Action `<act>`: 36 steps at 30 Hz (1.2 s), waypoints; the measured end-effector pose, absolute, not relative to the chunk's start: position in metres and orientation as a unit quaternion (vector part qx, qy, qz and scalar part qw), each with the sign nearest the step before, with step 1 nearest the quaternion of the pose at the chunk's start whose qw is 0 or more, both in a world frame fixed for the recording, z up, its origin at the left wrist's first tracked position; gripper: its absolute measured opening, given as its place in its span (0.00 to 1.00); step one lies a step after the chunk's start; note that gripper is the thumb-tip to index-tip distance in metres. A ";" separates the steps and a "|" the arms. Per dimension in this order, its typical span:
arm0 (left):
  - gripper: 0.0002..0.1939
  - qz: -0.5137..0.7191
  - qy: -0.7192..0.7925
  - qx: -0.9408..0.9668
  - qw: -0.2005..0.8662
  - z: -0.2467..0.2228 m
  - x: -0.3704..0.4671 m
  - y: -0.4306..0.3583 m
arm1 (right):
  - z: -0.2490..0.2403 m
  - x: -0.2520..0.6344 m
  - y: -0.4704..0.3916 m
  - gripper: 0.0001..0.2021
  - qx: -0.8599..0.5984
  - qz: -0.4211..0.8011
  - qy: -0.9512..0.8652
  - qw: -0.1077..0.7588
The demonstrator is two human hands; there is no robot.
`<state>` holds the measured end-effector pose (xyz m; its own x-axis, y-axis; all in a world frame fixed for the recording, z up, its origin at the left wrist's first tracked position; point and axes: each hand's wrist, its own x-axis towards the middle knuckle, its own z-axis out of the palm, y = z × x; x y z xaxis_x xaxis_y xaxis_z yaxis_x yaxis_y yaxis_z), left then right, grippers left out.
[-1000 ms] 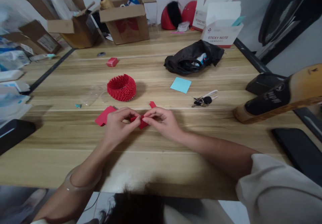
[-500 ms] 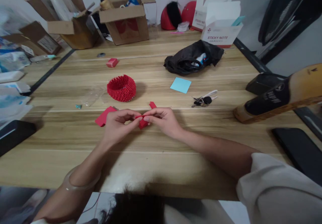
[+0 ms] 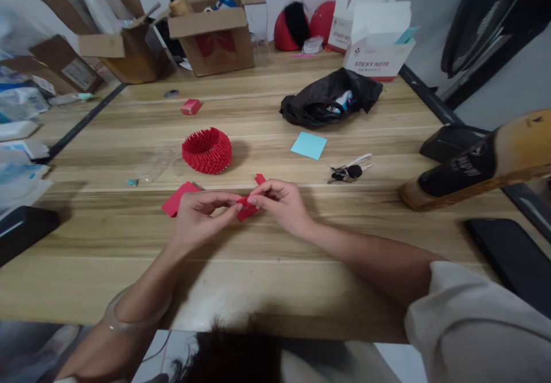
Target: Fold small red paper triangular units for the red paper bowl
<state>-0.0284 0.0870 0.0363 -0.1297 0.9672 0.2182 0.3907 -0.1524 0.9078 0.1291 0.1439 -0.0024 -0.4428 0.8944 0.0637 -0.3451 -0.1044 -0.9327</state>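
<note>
Between my two hands, over the middle of the table, is a small piece of red paper (image 3: 244, 201). My left hand (image 3: 200, 216) pinches its left end between thumb and forefinger, and my right hand (image 3: 279, 205) pinches the right end the same way. More red paper (image 3: 247, 213) shows just below the fingertips, partly hidden. A narrow red strip (image 3: 259, 178) pokes out beyond my right fingers. Left of my left hand lies a stack of red paper (image 3: 175, 200), partly covered by it. Farther back stands a red bowl-shaped piece of folded paper units (image 3: 208, 151).
A light-blue sticky note (image 3: 309, 145), keys (image 3: 346, 171) and a black plastic bag (image 3: 331, 99) lie right of centre. A tall bottle-like container (image 3: 473, 165) and a phone (image 3: 512, 262) are at the right. Cardboard boxes (image 3: 215, 44) line the back. A small red block (image 3: 190, 106) lies behind the bowl.
The red paper between my fingertips has turned slightly, showing more of its face. My hands have shifted only a little and keep their pinch. Other things stay in place.
</note>
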 end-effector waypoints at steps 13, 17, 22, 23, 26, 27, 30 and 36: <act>0.05 0.479 0.542 0.633 0.278 0.032 -0.035 0.087 | -0.004 0.129 0.144 0.11 -0.270 0.685 -0.499 0.457; 0.05 0.478 0.542 0.631 0.282 0.030 -0.036 0.087 | -0.004 0.129 0.143 0.10 -0.267 0.679 -0.506 0.461; 0.05 0.481 0.548 0.622 0.285 0.029 -0.037 0.087 | -0.005 0.129 0.143 0.09 -0.251 0.666 -0.519 0.473; 0.05 0.481 0.555 0.617 0.283 0.030 -0.037 0.087 | -0.006 0.129 0.143 0.09 -0.248 0.668 -0.519 0.472; 0.06 0.482 0.571 0.602 0.280 0.031 -0.037 0.088 | -0.007 0.129 0.143 0.08 -0.248 0.675 -0.516 0.465; 0.06 0.483 0.573 0.599 0.281 0.032 -0.037 0.088 | -0.007 0.129 0.143 0.07 -0.250 0.676 -0.515 0.464; 0.06 0.477 0.574 0.598 0.291 0.033 -0.036 0.088 | -0.008 0.129 0.144 0.04 -0.248 0.670 -0.516 0.473; 0.07 0.473 0.575 0.592 0.308 0.033 -0.035 0.087 | -0.009 0.129 0.145 0.05 -0.252 0.674 -0.516 0.464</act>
